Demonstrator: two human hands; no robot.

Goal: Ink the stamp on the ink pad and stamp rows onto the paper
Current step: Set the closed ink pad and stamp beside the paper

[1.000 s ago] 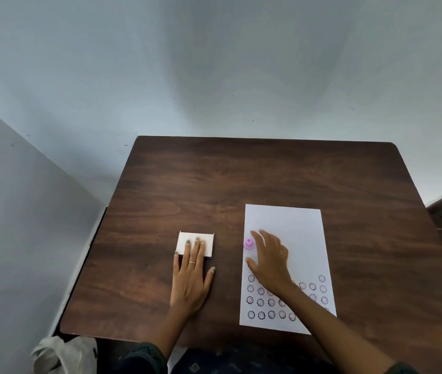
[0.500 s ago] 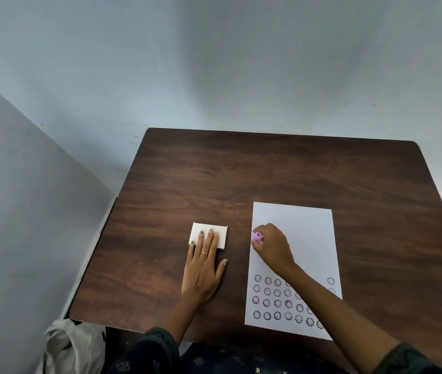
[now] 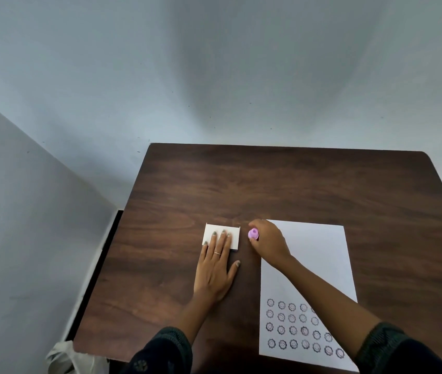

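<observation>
Dark wood-grain table [image 3: 282, 182] with rounded far corners, pushed against pale blue-grey walls [image 3: 214, 63] meeting in a corner at left; soft, even light.

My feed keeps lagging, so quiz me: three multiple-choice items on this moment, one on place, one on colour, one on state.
1. The white ink pad lies where?
A. left of the paper
B. on the paper
C. at the table's far edge

2. The stamp is
A. green
B. pink
C. black

3. The left hand is
A. lifted
B. fisted
C. flat, fingertips on the pad

Answers: 1 A, bare wood separates pad and sheet. 2 B, its pink top shows by the right hand. 3 C, fingers lie spread.
</observation>
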